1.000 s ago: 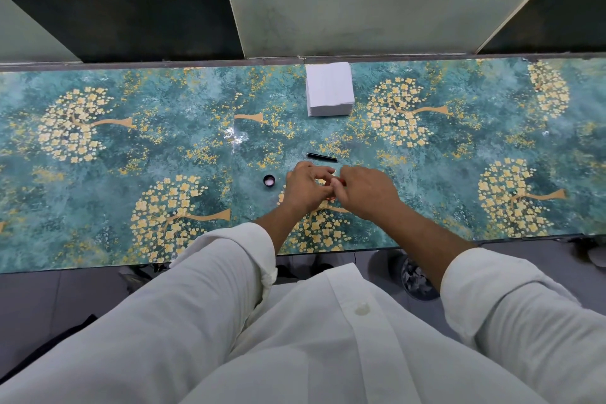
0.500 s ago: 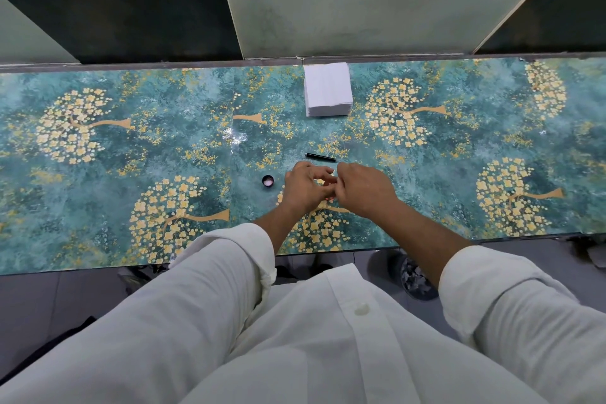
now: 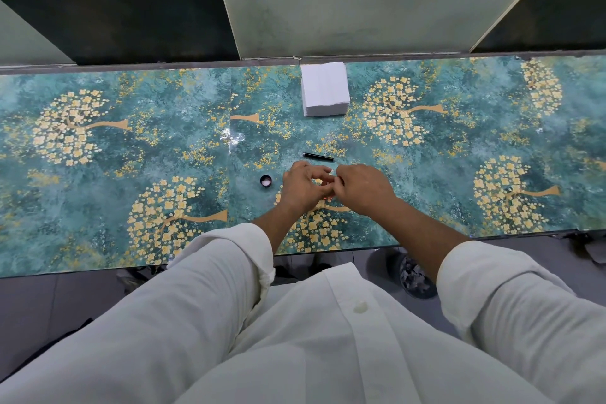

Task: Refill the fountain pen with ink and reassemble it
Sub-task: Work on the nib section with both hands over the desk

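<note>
My left hand (image 3: 303, 188) and my right hand (image 3: 362, 188) meet fingertip to fingertip low over the table's middle, fingers curled inward. Whatever sits between the fingers is hidden by the hands. A slim black pen part (image 3: 318, 157) lies flat on the table just beyond my fingertips, touching neither hand. A small round black cap (image 3: 266, 181), open side up, rests a little to the left of my left hand.
A stack of white tissues (image 3: 324, 88) stands at the table's far edge, straight ahead. The table (image 3: 131, 147) has a glossy teal cover with golden trees. Its near edge runs just under my forearms; a bin (image 3: 414, 275) stands on the floor below.
Both hands have stayed pressed together at the same spot, with only small finger shifts. The pen part and the cap have not moved.
</note>
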